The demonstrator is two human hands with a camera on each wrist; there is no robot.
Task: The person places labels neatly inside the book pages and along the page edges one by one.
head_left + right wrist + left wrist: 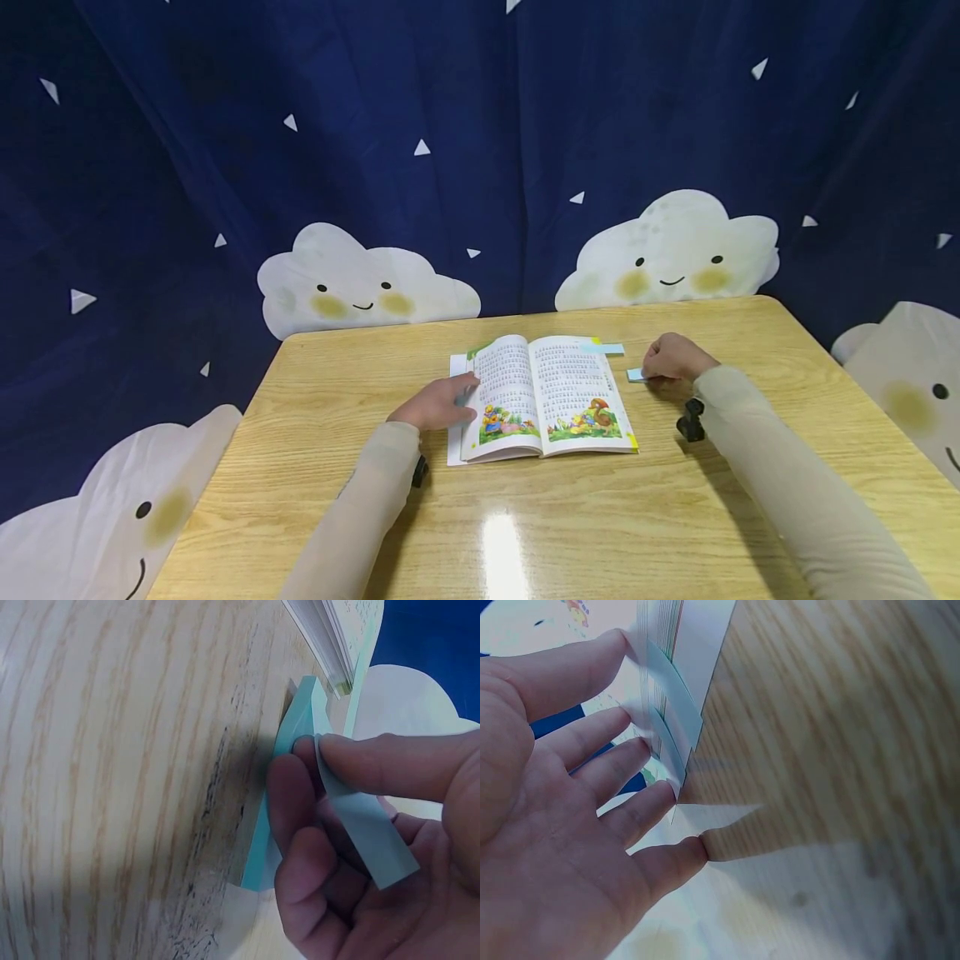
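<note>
An open picture book (573,383) lies on the wooden table. Along its left edge rests my left hand (435,404), its fingers fairly straight, fingertips against the page. In the left wrist view two light blue sticky strips (679,690) stick out from the page edges beside those fingers. Another blue strip (613,349) juts from the upper right page. My right hand (675,357), to the right of the book, pinches a blue sticky note (367,825) between thumb and index finger. That note bends up from a pad of sticky notes (259,855), with the other fingers curled beside the pad.
The wooden table (570,517) runs back to a dark blue curtain (450,125) with white triangles and smiling clouds. A white sheet or cover (455,454) shows under the book's left side. Black wrist cameras (691,421) sit on the sleeves.
</note>
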